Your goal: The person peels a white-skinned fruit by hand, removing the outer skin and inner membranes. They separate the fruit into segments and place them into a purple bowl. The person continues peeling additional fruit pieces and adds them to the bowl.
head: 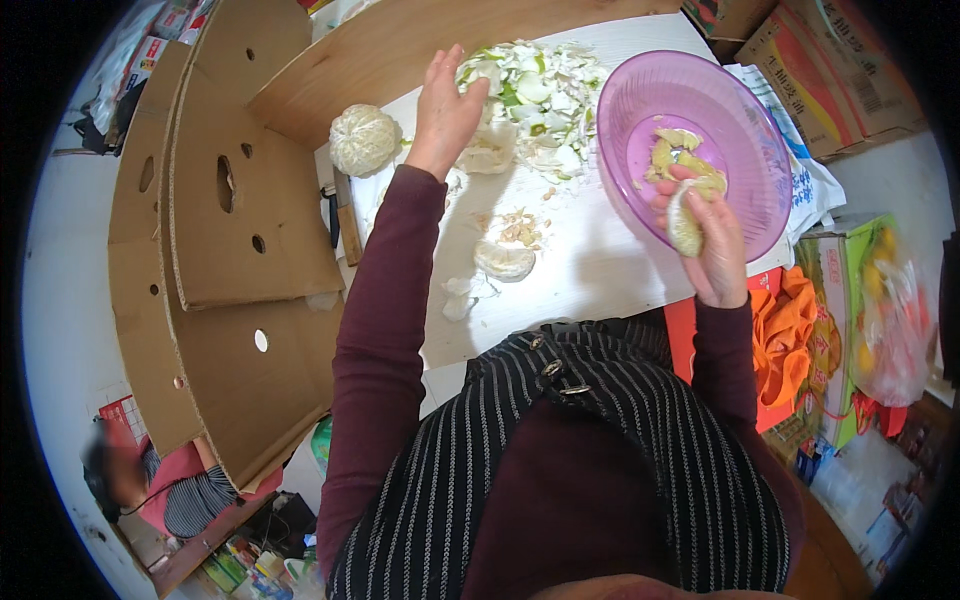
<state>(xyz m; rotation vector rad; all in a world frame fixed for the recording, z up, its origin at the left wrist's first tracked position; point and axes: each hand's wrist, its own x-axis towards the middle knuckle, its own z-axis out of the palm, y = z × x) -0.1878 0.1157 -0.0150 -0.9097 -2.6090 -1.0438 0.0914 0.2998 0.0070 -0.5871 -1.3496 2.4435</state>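
Note:
My right hand (716,238) holds a pale pomelo segment (684,225) over the near rim of a purple plastic bowl (757,202). Peeled yellowish pulp pieces (679,139) lie in the bowl. Over at the pile of green and white peel scraps (536,86), my left hand (450,105) has its thumb spread from the fingers, with nothing plainly held. A peeled whole pomelo (364,140) sits left of that hand. Nearer to me on the white tabletop (600,247) are another pomelo segment (504,260), a small heap of seeds (521,227) and membrane scraps (459,298).
Left of the tabletop stand cardboard panels (255,225) with holes. A wooden-handled knife (348,225) lies beside them. A wooden board (450,37) borders the far side. Boxes (832,75) and an orange cloth (784,337) are at right. Another person (187,487) is at lower left.

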